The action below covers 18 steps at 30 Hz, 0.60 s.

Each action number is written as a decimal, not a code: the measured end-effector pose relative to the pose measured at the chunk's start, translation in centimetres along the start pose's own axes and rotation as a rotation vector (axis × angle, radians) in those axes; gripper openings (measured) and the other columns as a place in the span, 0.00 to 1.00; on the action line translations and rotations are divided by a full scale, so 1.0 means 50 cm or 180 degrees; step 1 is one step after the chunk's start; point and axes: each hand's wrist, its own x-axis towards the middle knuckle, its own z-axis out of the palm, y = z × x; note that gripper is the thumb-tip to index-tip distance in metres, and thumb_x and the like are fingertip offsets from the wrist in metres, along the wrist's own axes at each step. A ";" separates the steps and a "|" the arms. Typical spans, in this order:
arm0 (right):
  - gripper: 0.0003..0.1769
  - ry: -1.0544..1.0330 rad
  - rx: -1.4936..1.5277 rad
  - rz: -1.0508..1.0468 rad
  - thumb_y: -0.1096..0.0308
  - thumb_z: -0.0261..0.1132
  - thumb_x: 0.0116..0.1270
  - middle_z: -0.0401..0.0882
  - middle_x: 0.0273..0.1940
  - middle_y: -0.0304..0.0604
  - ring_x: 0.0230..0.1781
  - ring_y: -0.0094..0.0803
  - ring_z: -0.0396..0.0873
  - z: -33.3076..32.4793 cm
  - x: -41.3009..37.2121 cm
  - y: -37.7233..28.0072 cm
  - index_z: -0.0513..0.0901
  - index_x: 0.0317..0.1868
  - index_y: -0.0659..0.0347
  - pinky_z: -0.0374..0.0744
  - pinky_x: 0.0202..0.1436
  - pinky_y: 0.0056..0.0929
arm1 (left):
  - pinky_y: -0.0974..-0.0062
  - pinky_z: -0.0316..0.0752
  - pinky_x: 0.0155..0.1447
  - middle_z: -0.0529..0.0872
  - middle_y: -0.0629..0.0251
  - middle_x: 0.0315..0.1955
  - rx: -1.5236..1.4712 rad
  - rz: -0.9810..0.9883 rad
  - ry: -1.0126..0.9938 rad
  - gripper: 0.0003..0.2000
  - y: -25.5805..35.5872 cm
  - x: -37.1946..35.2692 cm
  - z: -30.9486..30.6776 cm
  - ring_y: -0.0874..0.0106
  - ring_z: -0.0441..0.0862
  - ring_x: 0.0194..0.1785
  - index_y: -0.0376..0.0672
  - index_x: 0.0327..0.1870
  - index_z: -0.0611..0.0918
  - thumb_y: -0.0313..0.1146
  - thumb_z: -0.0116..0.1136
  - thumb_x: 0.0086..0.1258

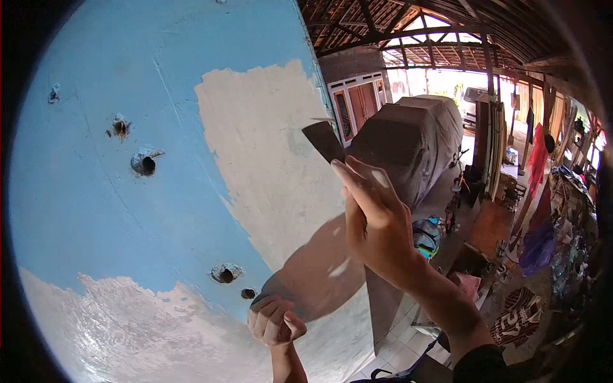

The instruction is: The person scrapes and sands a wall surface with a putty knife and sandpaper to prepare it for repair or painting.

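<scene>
My right hand (377, 210) is wrapped round a scraper (324, 140), whose dark flat blade points up and left near the wall's right edge. Blue paint (191, 191) covers much of the wall, and a bare greyish patch (262, 127) lies to the left of the blade. My left hand (276, 320) is curled near the lower wall, below a small dark hole (248, 293); what its fingers hold, if anything, is hidden. Rough, paint-free plaster (128, 325) spans the wall's bottom. Another hole (225, 275) has a chipped rim.
Right of the wall stands a covered vehicle (408, 140). A bicycle (453, 204) and a colourful bag-like item (426, 237) are behind my right arm. Boards, cloths and a purple bag (537, 249) crowd the far right. The wall's vertical edge runs beside my right hand.
</scene>
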 end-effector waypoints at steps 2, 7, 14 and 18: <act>0.23 0.0068 0.0130 0.0026 0.82 0.58 0.65 0.77 0.54 0.56 0.49 0.46 0.83 0.004 0.029 -0.004 0.76 0.61 0.63 0.83 0.46 0.33 | 0.67 0.78 0.33 0.80 0.64 0.21 -0.0004 0.0017 -0.0010 0.11 0.001 -0.001 0.001 0.63 0.81 0.28 0.40 0.25 0.80 0.29 0.49 0.68; 0.24 0.0024 -0.0013 0.0040 0.81 0.59 0.64 0.76 0.55 0.53 0.46 0.42 0.85 -0.004 0.014 0.006 0.76 0.61 0.60 0.86 0.41 0.34 | 0.70 0.78 0.33 0.81 0.68 0.22 0.0015 -0.0079 0.0091 0.09 -0.001 -0.010 0.002 0.66 0.83 0.29 0.43 0.23 0.80 0.31 0.54 0.64; 0.24 -0.0041 -0.0036 -0.0003 0.81 0.59 0.64 0.75 0.56 0.54 0.46 0.43 0.84 -0.007 0.008 0.015 0.75 0.62 0.60 0.86 0.41 0.33 | 0.67 0.77 0.33 0.80 0.65 0.20 0.0071 -0.0007 0.0017 0.12 0.005 0.000 0.004 0.63 0.80 0.27 0.39 0.23 0.79 0.30 0.50 0.69; 0.25 0.0016 -0.0066 -0.0261 0.82 0.59 0.64 0.75 0.55 0.55 0.46 0.44 0.85 0.005 0.021 0.032 0.74 0.63 0.60 0.86 0.41 0.34 | 0.68 0.78 0.33 0.80 0.66 0.20 0.0046 -0.0027 0.0050 0.11 0.002 -0.002 0.005 0.64 0.81 0.28 0.41 0.23 0.79 0.30 0.51 0.67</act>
